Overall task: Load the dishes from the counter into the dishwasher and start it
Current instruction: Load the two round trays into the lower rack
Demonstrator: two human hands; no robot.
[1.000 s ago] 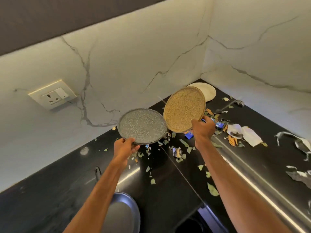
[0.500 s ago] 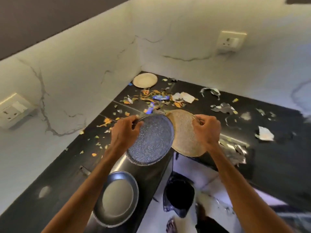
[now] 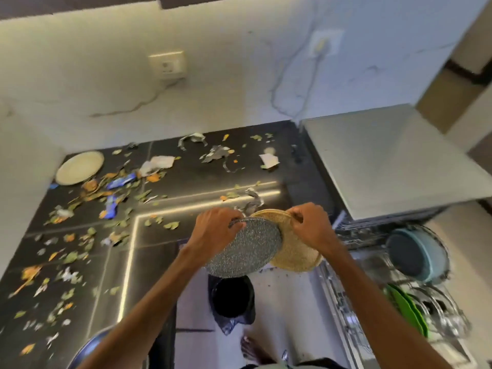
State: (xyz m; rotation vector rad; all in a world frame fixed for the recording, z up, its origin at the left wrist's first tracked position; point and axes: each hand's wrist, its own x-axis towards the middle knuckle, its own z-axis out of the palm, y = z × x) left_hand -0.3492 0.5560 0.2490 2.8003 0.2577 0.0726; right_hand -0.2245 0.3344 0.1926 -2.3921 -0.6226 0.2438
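Head view: gripping a grey speckled plate (image 3: 247,251) by its upper rim in the left hand (image 3: 215,233), a tan plate (image 3: 295,258) likewise in the right hand (image 3: 311,227), held overlapping between littered desk (image 3: 191,179) and loaded dishwasher rack (image 3: 372,265).

Grey speckled plate (image 3: 247,253) overlaps tan plate (image 3: 296,258) — both tilted, near dishwasher rack (image 3: 346,318).

Left hand (image 3: 213,233) grips grey plate (image 3: 245,251); right hand (image 3: 311,227) grips tan plate (image 3: 295,257).

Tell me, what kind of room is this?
Probably a home kitchen: there's a black counter, a pulled-out dishwasher rack holding a blue bowl, and the left hand and right hand grip a grey speckled plate and a tan plate.
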